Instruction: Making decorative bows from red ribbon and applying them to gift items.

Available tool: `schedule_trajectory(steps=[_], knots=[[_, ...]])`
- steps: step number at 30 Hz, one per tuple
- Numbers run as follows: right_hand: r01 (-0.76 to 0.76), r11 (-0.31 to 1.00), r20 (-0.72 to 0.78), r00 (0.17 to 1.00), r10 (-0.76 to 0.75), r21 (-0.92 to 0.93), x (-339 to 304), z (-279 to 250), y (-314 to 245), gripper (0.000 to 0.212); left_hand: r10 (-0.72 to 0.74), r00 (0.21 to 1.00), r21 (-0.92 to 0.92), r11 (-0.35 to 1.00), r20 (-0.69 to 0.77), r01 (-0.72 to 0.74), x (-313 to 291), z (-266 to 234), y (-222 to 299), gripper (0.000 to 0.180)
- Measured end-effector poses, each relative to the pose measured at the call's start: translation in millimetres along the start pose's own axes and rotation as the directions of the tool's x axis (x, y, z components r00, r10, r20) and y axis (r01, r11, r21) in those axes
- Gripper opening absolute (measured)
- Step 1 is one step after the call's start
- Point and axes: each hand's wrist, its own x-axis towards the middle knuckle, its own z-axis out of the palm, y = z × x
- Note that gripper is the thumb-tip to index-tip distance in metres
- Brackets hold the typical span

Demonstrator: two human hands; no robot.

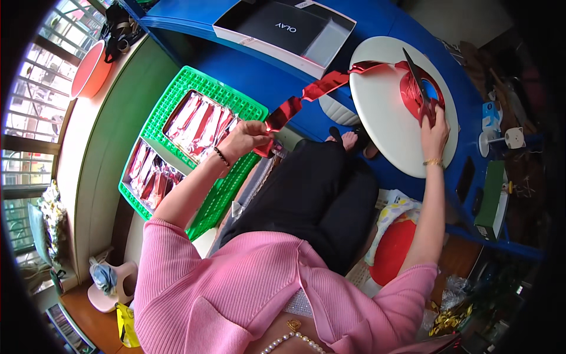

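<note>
My left hand (247, 137) pinches the free end of a shiny red ribbon (318, 88). The ribbon runs up and to the right across the blue table to a red ribbon roll (413, 88) lying on a round white board (383, 112). My right hand (433, 127) is closed on a pair of scissors (417, 76) next to the roll, blades pointing away from me. Both arms wear pink sleeves; black trousers cover my lap.
A green plastic crate (200, 88) with red and silver packets stands at my left. An open black and white box (283, 29) lies on the blue table (259, 76) at the back. A green box (490, 200) and small items sit at the right.
</note>
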Motion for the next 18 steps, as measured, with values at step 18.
schedule_trajectory(steps=[18], knots=[[-0.550, -0.097, 0.558, 0.823, 0.110, 0.830, -129.0, -3.2, -190.8, 0.051, 0.119, 0.937, -0.238, 0.971, 0.328, -0.040, 0.7, 116.1, 66.5, 0.029]])
